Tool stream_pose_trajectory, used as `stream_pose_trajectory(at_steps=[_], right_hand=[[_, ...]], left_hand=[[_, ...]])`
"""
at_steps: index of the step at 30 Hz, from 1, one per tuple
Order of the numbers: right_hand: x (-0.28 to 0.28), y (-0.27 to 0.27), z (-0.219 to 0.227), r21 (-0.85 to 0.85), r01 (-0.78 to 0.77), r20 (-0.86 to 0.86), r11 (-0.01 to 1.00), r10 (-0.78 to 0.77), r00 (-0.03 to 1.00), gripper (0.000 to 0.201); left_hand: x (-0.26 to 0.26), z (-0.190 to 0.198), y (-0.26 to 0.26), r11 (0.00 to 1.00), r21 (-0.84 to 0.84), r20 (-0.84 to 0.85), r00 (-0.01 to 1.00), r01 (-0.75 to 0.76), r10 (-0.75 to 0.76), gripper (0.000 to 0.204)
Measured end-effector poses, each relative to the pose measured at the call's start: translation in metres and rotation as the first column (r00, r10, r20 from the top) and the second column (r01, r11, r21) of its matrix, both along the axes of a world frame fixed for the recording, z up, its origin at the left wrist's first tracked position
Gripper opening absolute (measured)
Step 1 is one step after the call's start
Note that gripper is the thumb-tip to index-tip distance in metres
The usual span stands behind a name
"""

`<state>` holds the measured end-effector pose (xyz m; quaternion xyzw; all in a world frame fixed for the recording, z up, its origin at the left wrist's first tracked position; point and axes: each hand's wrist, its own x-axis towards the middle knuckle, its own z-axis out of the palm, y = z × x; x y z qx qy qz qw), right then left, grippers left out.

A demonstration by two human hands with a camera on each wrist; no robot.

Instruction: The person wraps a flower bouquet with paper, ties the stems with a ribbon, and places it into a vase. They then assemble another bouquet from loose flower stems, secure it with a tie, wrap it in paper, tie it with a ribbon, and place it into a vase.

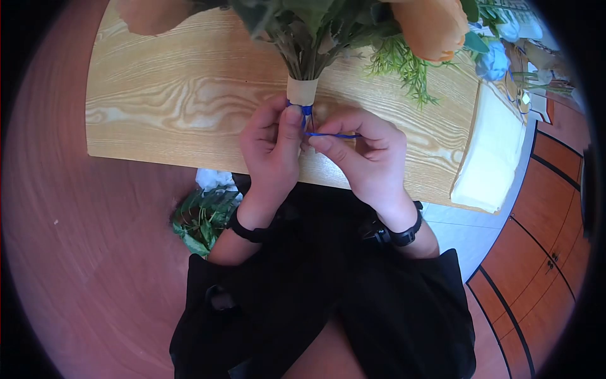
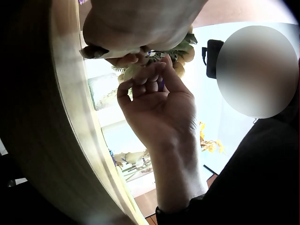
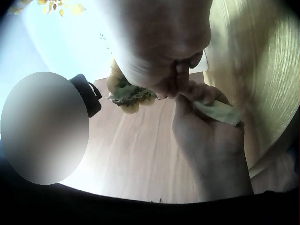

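Observation:
In the head view a bouquet's stems (image 1: pixel 306 60) are bound by a cream wrap (image 1: pixel 302 91), with a blue ribbon (image 1: pixel 307 110) just below it. My left hand (image 1: pixel 271 145) grips the bundle under the wrap, thumb lying at the ribbon. Thumb and index finger of my right hand (image 1: pixel 372 155) pinch a blue strand (image 1: pixel 338 135) pulled out sideways. The left wrist view has my left hand (image 2: pixel 140 23) at the top and my right hand (image 2: pixel 164 112) below. A pale stem end (image 3: pixel 222 113) sticks out of my left hand (image 3: pixel 211 147) in the right wrist view, beneath my right hand (image 3: pixel 164 40).
Orange flowers (image 1: pixel 431 30) and green sprigs (image 1: pixel 404 66) spread over the wooden table (image 1: pixel 183 101). White sheets (image 1: pixel 486 151) lie along its right side, with blue flowers (image 1: pixel 493 61) behind them. Green leaves (image 1: pixel 201 221) are low beside the table's front edge.

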<state>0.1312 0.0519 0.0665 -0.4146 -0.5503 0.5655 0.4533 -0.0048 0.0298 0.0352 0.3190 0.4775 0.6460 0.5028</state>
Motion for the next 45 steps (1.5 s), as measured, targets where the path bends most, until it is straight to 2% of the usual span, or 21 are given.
stream_pose_trajectory(at_steps=[1,3,7,9,12,15,21,25,28,30,34,36,39,40,41,42,45], right_hand=[[0.000,0.001,0.001,-0.001,0.000,0.001,1.000,0.000,1.000,0.013],[-0.001,0.004,0.003,0.118,-0.025,0.077,0.993,0.016,0.997,0.013],[-0.004,0.006,0.006,0.146,-0.008,0.084,0.989,-0.004,0.996,0.014],[-0.003,0.008,0.008,0.222,-0.048,0.152,0.974,0.015,0.988,0.014],[-0.003,0.009,0.009,0.246,-0.047,0.166,0.968,0.005,0.986,0.014],[-0.004,0.009,0.007,0.238,-0.044,0.158,0.970,0.006,0.987,0.014],[-0.005,0.007,0.005,0.165,-0.026,0.103,0.986,0.010,0.995,0.013],[-0.006,0.005,0.006,0.179,0.013,0.110,0.984,-0.033,0.993,0.012],[-0.004,0.008,0.012,0.149,0.033,0.140,0.988,-0.054,0.989,0.011],[-0.001,0.010,0.016,0.219,-0.050,0.234,0.974,-0.003,0.972,0.009],[0.011,0.006,0.018,0.192,-0.086,0.303,0.978,0.024,0.953,0.007],[0.015,0.004,0.019,0.103,-0.042,0.184,0.994,0.023,0.983,0.007],[0.020,0.007,0.018,0.091,-0.070,0.126,0.993,0.058,0.990,0.008],[0.020,0.007,0.018,0.091,-0.068,0.127,0.993,0.056,0.990,0.008],[0.020,0.007,0.019,-0.024,-0.028,0.017,0.999,0.028,0.999,0.008],[0.020,0.006,0.020,-0.144,0.000,-0.089,0.990,-0.013,0.996,0.007],[0.029,0.007,0.017,-0.224,-0.034,-0.143,0.974,0.002,0.990,0.007]], left_hand=[[-0.001,0.000,0.000,1.000,0.006,-0.001,1.000,0.003,-0.003,0.025],[-0.001,0.000,-0.001,1.000,0.008,-0.002,1.000,0.004,-0.004,0.026],[0.000,0.001,0.001,1.000,0.016,-0.009,1.000,0.015,-0.015,0.028],[0.000,0.000,0.001,1.000,0.009,-0.032,0.999,0.010,-0.009,0.028],[-0.001,-0.002,0.001,0.999,0.027,0.027,0.999,0.043,-0.044,0.028],[0.001,0.000,0.002,1.000,0.013,0.006,1.000,-0.001,0.001,0.028],[-0.002,-0.002,0.003,0.998,0.000,-0.018,0.998,0.068,-0.068,0.028],[-0.003,0.000,0.004,0.995,-0.039,-0.021,0.996,0.091,-0.092,0.025],[-0.003,-0.001,0.005,0.993,-0.043,-0.043,0.993,0.107,-0.109,0.024],[-0.004,0.000,0.005,0.992,-0.045,-0.075,0.990,0.117,-0.120,0.024],[-0.007,0.005,0.007,0.986,-0.086,-0.014,0.989,0.144,-0.146,0.027],[-0.008,0.007,0.007,0.983,-0.100,0.008,0.988,0.157,-0.157,0.029],[-0.009,0.008,0.006,0.974,-0.124,0.048,0.982,0.187,-0.183,0.031],[-0.014,0.004,0.005,0.960,-0.094,0.087,0.963,0.264,-0.256,0.032],[-0.017,0.003,0.005,0.939,-0.061,0.124,0.936,0.338,-0.329,0.032],[-0.016,0.003,0.004,0.938,-0.061,0.124,0.936,0.340,-0.331,0.032],[-0.014,0.007,0.002,0.941,-0.101,0.193,0.934,0.322,-0.299,0.033]])
